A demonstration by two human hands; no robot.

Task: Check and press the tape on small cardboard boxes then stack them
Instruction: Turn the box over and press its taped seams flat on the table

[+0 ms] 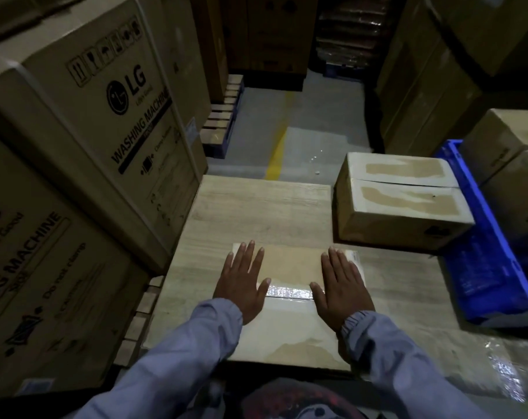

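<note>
A small cardboard box (290,267) lies on the wooden table (256,207) right in front of me. A strip of clear shiny tape (288,290) runs across its top seam. My left hand (244,282) presses flat on the box's left side, fingers straight and spread. On the right side, over the end of the tape, my right hand (341,285) presses flat in the same way. A second small cardboard box (402,201) with torn label patches on top sits at the table's far right.
Large washing machine cartons (84,122) stand stacked close on the left. A blue plastic crate (483,252) lies to the right, with more cartons (510,158) behind it. Beyond the table runs a grey floor with a yellow line (278,155) and a pallet (223,116).
</note>
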